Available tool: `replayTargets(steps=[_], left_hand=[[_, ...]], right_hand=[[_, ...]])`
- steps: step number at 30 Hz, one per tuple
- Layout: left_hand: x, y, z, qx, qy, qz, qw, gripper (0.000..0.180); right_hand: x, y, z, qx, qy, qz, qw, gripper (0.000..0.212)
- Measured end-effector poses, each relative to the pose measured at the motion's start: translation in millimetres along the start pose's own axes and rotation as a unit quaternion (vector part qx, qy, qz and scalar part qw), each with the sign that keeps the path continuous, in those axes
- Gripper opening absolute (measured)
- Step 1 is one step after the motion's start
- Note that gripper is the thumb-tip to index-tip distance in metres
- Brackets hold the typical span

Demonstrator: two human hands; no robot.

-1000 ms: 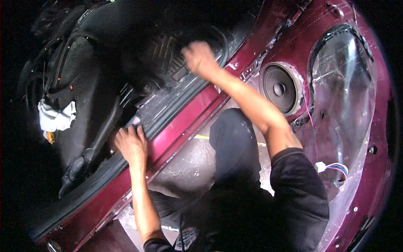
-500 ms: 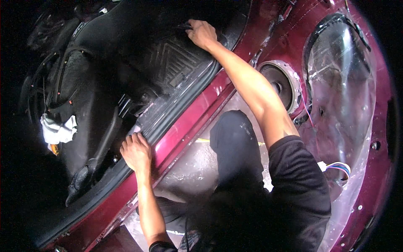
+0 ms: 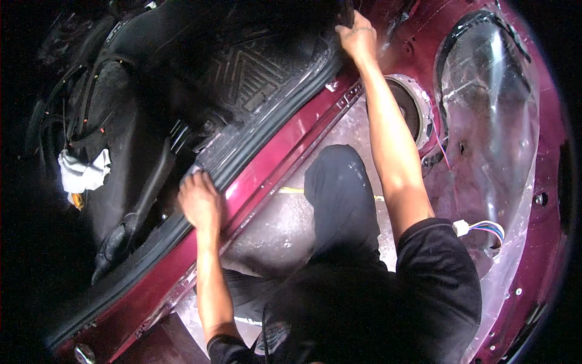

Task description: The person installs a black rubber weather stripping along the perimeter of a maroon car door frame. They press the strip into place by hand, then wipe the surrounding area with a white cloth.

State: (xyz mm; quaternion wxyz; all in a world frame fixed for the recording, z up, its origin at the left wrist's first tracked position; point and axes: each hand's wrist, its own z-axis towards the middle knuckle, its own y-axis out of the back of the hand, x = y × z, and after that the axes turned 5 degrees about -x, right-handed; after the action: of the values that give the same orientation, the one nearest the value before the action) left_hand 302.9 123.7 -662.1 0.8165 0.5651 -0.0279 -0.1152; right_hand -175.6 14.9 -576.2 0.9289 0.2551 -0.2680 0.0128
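My right hand (image 3: 358,40) is closed around a dark, narrow object (image 3: 346,12) at the top of the view, beside the front of the door opening. The object's kind is too dark to make out. My left hand (image 3: 202,199) rests palm down, slightly blurred, over the black door sill trim (image 3: 227,162), fingers stretched toward the car's inside. Under that trim runs the maroon door sill (image 3: 267,164). Inside the car, a black ribbed floor mat (image 3: 251,85) lies between the two hands.
At the right stands the opened maroon door, its inner side under clear plastic sheeting (image 3: 485,133). A round speaker (image 3: 405,109) and a white wire connector (image 3: 461,228) sit on it. A white cloth (image 3: 85,171) hangs at the left. My bent knee (image 3: 339,188) is beside the sill.
My right hand has moved right and upward, from above the floor mat to the front of the door opening, with a dark object in it. My left hand has shifted only slightly.
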Motion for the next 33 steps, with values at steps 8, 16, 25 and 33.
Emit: replayTargets(steps=[8, 16, 25, 33], left_hand=[[-143, -50, 65, 0.056, -0.198, -0.148, 0.967, 0.050], [-196, -86, 102, 0.037, -0.227, -0.141, 0.963, 0.051], [-221, -81, 118, 0.105, -0.209, -0.170, 0.957, 0.055], [-228, -73, 131, 0.110, -0.171, -0.206, 0.957, 0.051]], right_hand=[[7, -23, -22, -0.077, -0.160, 0.286, 0.942, 0.027], [-1, -10, -54, -0.126, -0.139, 0.216, 0.958, 0.016], [-41, -45, -42, -0.210, 0.064, 0.104, 0.970, 0.027], [12, -27, -49, -0.185, -0.060, 0.061, 0.979, 0.045]])
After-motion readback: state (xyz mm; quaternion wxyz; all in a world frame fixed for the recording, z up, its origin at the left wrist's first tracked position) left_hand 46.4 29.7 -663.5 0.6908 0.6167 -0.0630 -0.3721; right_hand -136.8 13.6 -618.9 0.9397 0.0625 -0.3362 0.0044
